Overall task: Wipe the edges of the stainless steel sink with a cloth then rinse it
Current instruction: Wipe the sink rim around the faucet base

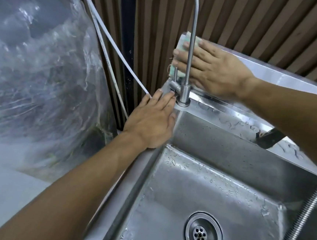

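Wet steel fills the near view: the sink (195, 195) basin, beaded with droplets around its drain (203, 235). Farther up, the left hand (152, 119) rests flat, fingers straight, on the left rim beside the faucet (187, 65) base. Beyond it, the right hand (214, 67) presses the cloth (181, 45) with flat fingers against the back corner splashback. Wiping looks underway; rinsing seems not yet begun.

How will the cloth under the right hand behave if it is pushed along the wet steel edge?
The cloth looks thin and bends under the flat right hand, so it is probably floppy and light. A frayed thread hangs from its lower corner, so it may snag on the faucet. Droplets on the sink rim suggest it would slide easily.
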Action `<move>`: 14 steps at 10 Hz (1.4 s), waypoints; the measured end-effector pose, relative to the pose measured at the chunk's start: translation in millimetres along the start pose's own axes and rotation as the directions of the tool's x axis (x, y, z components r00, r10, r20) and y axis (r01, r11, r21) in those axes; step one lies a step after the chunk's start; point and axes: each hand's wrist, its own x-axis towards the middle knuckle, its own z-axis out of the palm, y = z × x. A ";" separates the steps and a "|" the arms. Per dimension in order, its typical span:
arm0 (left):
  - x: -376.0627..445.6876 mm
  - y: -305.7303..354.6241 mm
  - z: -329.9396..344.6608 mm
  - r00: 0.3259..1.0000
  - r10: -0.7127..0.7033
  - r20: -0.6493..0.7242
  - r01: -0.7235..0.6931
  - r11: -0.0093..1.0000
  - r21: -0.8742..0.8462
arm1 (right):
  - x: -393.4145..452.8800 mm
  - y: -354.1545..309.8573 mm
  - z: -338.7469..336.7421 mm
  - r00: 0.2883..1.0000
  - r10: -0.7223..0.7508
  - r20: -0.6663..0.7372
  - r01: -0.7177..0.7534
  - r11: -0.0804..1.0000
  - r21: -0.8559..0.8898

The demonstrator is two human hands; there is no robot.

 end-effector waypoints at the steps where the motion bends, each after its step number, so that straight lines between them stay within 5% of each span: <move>1: -0.3 1.2 -1.0 1.000 -0.008 -0.008 0.008 1.000 0.000 | -38.5 -1.0 3.5 0.999 0.045 0.019 -0.046 0.997 0.065; 4: -1.2 0.5 2.5 0.998 -0.024 -0.058 0.023 1.000 -0.012 | 32.6 -29.2 -0.3 0.959 0.260 -0.111 -0.241 0.957 0.163; 6: -1.6 -1.8 1.5 0.999 -0.009 -0.051 0.009 1.000 -0.006 | -20.6 -23.9 5.1 0.939 0.335 -0.084 -0.314 0.929 0.195; 8: -0.5 -1.3 3.2 0.999 -0.016 -0.049 0.016 1.000 0.004 | 42.3 -26.0 -6.9 0.862 0.494 -0.111 -0.472 0.864 0.177; 10: -2.4 -0.7 0.9 1.000 -0.007 -0.024 0.007 1.000 0.013 | -0.3 -13.3 18.6 0.995 -0.032 -0.096 0.028 0.999 -0.037; 11: -3.2 -0.1 -0.1 1.000 -0.008 -0.029 0.009 1.000 0.017 | -28.0 -6.2 28.4 0.994 -0.093 -0.065 0.086 0.991 -0.100; 14: -3.8 -0.3 0.3 1.000 -0.008 -0.017 0.009 0.999 0.031 | 7.5 -14.5 2.1 0.987 0.158 -0.033 -0.157 0.987 0.024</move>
